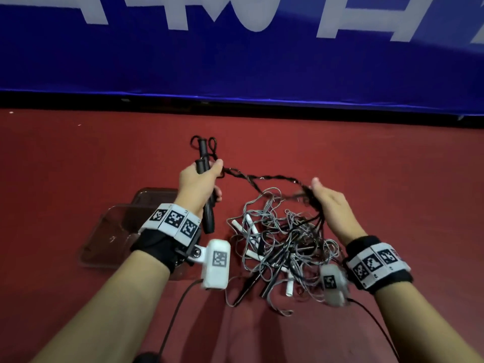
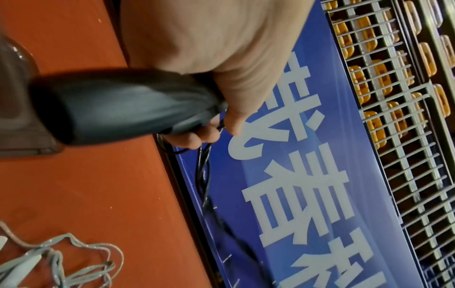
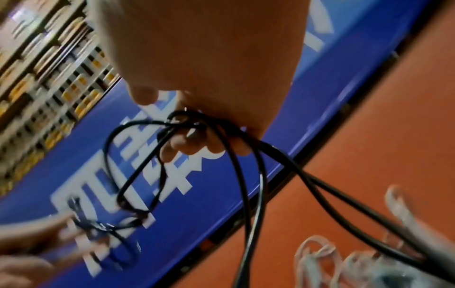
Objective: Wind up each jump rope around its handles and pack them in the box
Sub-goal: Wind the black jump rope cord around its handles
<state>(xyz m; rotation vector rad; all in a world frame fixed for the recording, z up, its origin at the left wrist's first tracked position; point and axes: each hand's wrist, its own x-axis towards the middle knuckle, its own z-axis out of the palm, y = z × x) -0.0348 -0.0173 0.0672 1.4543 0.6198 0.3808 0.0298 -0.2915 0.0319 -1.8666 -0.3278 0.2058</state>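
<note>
My left hand grips the two black handles of a black jump rope, held upright above the red floor; the same handles fill the left wrist view. The black rope runs twisted from the handles rightward to my right hand, whose fingers curl round several loops of the black cord. Below and between my hands lies a tangled pile of grey ropes with white handles and black ropes. A clear plastic box sits on the floor under my left wrist.
A blue banner with white characters stands along the far edge of the red floor. Wire shelving with yellow items shows behind it. Camera cables trail from both wrists toward me.
</note>
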